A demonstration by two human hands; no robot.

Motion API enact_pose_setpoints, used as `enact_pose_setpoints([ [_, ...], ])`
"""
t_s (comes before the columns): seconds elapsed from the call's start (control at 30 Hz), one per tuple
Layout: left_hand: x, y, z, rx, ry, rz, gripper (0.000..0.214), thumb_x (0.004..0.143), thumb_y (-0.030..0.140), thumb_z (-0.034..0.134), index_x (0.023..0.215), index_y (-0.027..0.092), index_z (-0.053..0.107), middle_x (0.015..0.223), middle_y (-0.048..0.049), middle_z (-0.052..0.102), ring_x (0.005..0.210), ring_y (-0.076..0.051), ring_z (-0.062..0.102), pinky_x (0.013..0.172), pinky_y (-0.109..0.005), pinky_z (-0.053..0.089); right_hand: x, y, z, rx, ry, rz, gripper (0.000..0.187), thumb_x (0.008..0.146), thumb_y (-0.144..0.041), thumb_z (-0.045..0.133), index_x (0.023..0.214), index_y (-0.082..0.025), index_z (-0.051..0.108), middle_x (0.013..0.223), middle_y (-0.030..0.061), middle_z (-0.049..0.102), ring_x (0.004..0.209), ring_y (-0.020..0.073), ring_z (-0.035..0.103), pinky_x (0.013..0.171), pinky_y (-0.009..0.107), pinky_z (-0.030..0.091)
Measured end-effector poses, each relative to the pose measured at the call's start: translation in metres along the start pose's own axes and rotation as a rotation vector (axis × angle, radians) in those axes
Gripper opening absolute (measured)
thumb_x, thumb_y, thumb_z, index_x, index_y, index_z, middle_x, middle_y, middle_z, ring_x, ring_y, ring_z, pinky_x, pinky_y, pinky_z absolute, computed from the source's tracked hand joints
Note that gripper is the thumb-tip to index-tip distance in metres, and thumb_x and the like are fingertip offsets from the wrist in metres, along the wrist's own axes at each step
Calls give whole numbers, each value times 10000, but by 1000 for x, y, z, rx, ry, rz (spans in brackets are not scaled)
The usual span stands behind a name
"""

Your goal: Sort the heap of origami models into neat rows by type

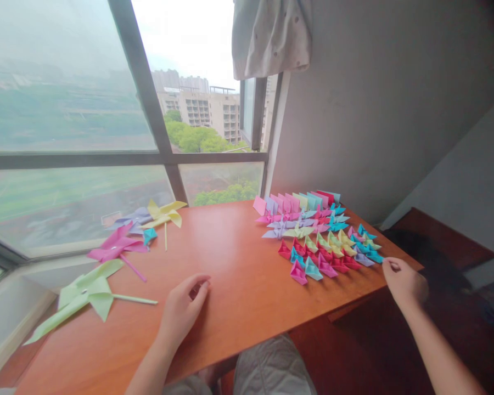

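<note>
Your left hand (185,307): rests on the surface (239,274) at 6 o'clock, fingers loosely curled, holding nothing.
Your right hand (403,282): at the surface's 4 o'clock edge, thumb and forefinger pinched, nothing visible between them.
Folded paper pieces (321,236): colourful rows at 2 o'clock, just beside your right hand.
Paper pinwheels (115,247): 9 o'clock, well apart from your left hand.

Your right hand (403,280): fingertips curled inward, anything pinched is too small to tell. Your left hand (183,307): palm hidden against the table. Curtain (271,33): cut off by top edge.
</note>
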State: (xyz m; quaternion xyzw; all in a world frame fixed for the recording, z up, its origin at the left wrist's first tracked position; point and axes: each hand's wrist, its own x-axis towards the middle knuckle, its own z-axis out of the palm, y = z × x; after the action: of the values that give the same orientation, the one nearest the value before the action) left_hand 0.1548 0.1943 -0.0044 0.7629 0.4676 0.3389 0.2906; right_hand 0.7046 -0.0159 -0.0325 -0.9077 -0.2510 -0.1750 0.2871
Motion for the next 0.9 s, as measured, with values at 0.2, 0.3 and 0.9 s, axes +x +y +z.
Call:
enact_pose_setpoints([
  [0.2, 0, -3, 1, 7, -11, 7, 267, 864, 402, 540, 948, 211, 706, 798, -29, 759, 660, -206, 682, 633, -297, 538, 0, 1, -3, -7, -24, 6, 280, 772, -401, 587, 845, -190, 756, 762, 118, 725, 435, 142, 448, 470, 294, 333],
  [0.3, 0, -1, 1, 17, -10, 5, 265, 868, 392, 536, 944, 205, 707, 782, -30, 753, 646, -204, 674, 617, -294, 527, -2, -10, -9, -11, -3, 11, 300, 790, -393, 562, 923, -196, 745, 805, 111, 739, 558, 210, 577, 534, 321, 388],
  [0.9, 46, -11, -50, 214, 155, -105, 232, 822, 326, 532, 907, 205, 710, 879, -50, 766, 742, -219, 706, 695, -313, 538, -183, -254, -7, 710, -539, -697, 255, 927, -318, 470, 886, -209, 697, 830, 50, 730, 693, 184, 669, 634, 282, 530],
])
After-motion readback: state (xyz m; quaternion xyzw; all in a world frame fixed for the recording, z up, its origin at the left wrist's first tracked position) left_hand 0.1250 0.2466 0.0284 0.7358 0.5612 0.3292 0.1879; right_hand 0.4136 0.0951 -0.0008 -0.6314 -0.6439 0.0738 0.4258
